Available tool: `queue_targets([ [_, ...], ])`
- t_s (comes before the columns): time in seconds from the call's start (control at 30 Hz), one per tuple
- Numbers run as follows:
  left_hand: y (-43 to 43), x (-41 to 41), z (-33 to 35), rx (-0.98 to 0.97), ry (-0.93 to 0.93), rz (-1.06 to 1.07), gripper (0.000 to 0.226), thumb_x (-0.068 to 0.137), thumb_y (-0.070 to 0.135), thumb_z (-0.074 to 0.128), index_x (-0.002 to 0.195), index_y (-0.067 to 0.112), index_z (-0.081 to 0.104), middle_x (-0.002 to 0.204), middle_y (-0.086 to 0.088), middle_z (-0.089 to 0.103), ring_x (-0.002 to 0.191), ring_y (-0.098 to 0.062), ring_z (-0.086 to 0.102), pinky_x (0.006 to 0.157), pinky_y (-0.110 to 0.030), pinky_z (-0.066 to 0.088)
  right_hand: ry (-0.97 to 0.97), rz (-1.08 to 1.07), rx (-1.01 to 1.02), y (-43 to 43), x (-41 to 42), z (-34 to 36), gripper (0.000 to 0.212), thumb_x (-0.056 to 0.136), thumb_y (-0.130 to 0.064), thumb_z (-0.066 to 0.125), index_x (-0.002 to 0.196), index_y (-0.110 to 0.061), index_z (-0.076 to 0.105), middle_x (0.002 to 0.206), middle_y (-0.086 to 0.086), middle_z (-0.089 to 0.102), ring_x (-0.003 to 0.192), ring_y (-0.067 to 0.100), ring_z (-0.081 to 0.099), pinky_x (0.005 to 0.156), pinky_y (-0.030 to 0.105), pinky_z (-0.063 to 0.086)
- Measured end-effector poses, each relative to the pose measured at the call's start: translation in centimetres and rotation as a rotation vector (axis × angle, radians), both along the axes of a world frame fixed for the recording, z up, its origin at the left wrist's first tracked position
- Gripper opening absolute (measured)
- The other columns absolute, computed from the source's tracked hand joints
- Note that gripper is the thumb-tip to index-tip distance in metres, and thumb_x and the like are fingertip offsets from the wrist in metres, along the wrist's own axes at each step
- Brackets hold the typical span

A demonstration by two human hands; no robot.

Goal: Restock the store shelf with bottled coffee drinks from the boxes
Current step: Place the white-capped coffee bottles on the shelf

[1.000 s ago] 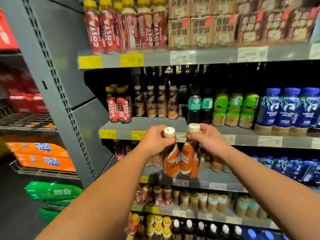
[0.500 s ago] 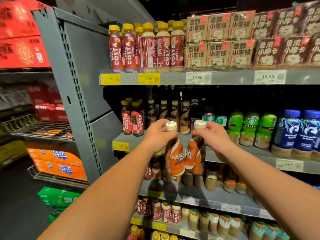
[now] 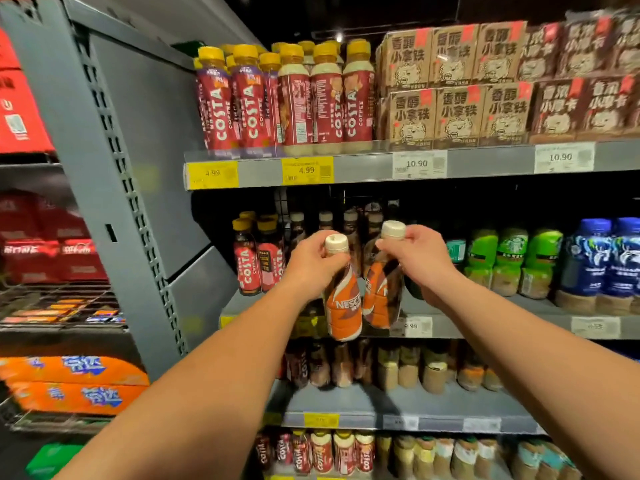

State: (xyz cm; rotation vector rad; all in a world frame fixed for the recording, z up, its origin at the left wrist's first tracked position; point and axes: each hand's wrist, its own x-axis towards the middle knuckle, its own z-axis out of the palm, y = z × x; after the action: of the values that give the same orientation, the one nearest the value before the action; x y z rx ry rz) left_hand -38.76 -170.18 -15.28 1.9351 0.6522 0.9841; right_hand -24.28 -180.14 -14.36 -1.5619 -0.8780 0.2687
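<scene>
My left hand grips an orange Nescafe bottle by its neck, just under the white cap. My right hand holds a second orange Nescafe bottle the same way, cap slightly higher. Both bottles hang side by side in front of the edge of the middle shelf. Behind them on that shelf stands a row of dark coffee bottles, partly hidden by my hands.
Red Costa bottles stand at the left of the middle shelf, green Starbucks bottles and blue bottles to the right. The shelf above carries Costa bottles and brown cartons. A grey upright bounds the left side.
Both hands have lifted the two bottles from the lower shelf level up to the middle shelf's front edge. The view has tilted upward and moved closer to the shelves.
</scene>
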Motion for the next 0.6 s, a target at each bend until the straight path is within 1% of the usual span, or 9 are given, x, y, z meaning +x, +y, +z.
queue_targets([
  [0.07,0.7,0.3,0.1,0.007,-0.009,0.003,0.026,0.085,0.012,0.065,0.101,0.031,0.058,0.090,0.014,0.062,0.085,0.001,0.058,0.067,-0.015,0.045,0.014,0.001,0.015,1.0,0.2,0.2,0.025,0.079,-0.023,0.074,0.100,-0.014,0.065,0.079,-0.003,0.065,0.071,0.010,0.061,0.058,0.023,0.041],
  [0.17,1.7,0.7,0.1,0.011,-0.033,0.037,0.029,0.086,0.012,0.065,0.107,0.030,0.057,0.091,0.015,0.061,0.085,0.002,0.056,0.068,-0.014,0.044,-0.003,0.006,0.014,2.4,0.6,-0.1,0.026,0.080,-0.023,0.074,0.103,-0.014,0.064,0.082,-0.003,0.065,0.076,0.012,0.063,0.061,0.025,0.045],
  [0.23,2.4,0.9,0.2,-0.001,-0.035,0.075,0.032,0.086,0.013,0.065,0.115,0.025,0.058,0.096,0.009,0.062,0.091,-0.005,0.058,0.074,-0.020,0.046,0.004,0.014,0.011,3.3,1.1,-0.3,0.030,0.081,-0.024,0.073,0.107,-0.013,0.063,0.089,0.001,0.066,0.084,0.019,0.065,0.071,0.033,0.052],
  [0.3,3.0,1.1,0.3,-0.006,-0.023,0.121,0.038,0.086,0.014,0.065,0.122,0.022,0.057,0.104,0.003,0.063,0.098,-0.013,0.058,0.084,-0.030,0.049,0.016,0.032,0.009,4.0,1.5,-0.4,0.031,0.082,-0.025,0.072,0.109,-0.012,0.062,0.095,0.005,0.067,0.088,0.023,0.066,0.080,0.040,0.054],
  [0.37,3.6,1.3,0.2,0.004,-0.023,0.171,0.039,0.086,0.015,0.065,0.124,0.021,0.057,0.106,0.002,0.061,0.100,-0.015,0.058,0.087,-0.034,0.049,-0.002,0.041,0.000,4.6,1.7,-0.6,0.032,0.082,-0.026,0.071,0.109,-0.011,0.062,0.097,0.007,0.067,0.089,0.024,0.066,0.083,0.042,0.054],
  [0.43,4.4,1.4,0.0,0.019,-0.019,0.206,0.042,0.086,0.016,0.065,0.126,0.019,0.055,0.107,0.002,0.060,0.102,-0.016,0.056,0.086,-0.032,0.047,0.001,0.039,0.005,5.4,1.8,-0.8,0.034,0.083,-0.026,0.070,0.112,-0.011,0.060,0.100,0.007,0.067,0.090,0.023,0.066,0.084,0.043,0.054],
  [0.5,5.2,1.5,-0.3,0.016,0.005,0.216,0.046,0.086,0.016,0.065,0.130,0.018,0.053,0.114,-0.001,0.061,0.104,-0.016,0.056,0.088,-0.031,0.046,0.007,0.028,0.006,6.2,1.9,-1.2,0.035,0.084,-0.025,0.070,0.114,-0.012,0.059,0.101,0.007,0.066,0.091,0.022,0.065,0.085,0.043,0.054],
  [0.6,6.6,1.7,-0.6,0.014,0.042,0.211,0.050,0.087,0.018,0.065,0.134,0.017,0.050,0.120,-0.003,0.060,0.107,-0.016,0.055,0.089,-0.029,0.044,0.002,0.002,0.001,7.5,2.2,-1.7,0.034,0.084,-0.026,0.069,0.114,-0.014,0.059,0.100,0.005,0.066,0.091,0.021,0.064,0.081,0.039,0.053],
])
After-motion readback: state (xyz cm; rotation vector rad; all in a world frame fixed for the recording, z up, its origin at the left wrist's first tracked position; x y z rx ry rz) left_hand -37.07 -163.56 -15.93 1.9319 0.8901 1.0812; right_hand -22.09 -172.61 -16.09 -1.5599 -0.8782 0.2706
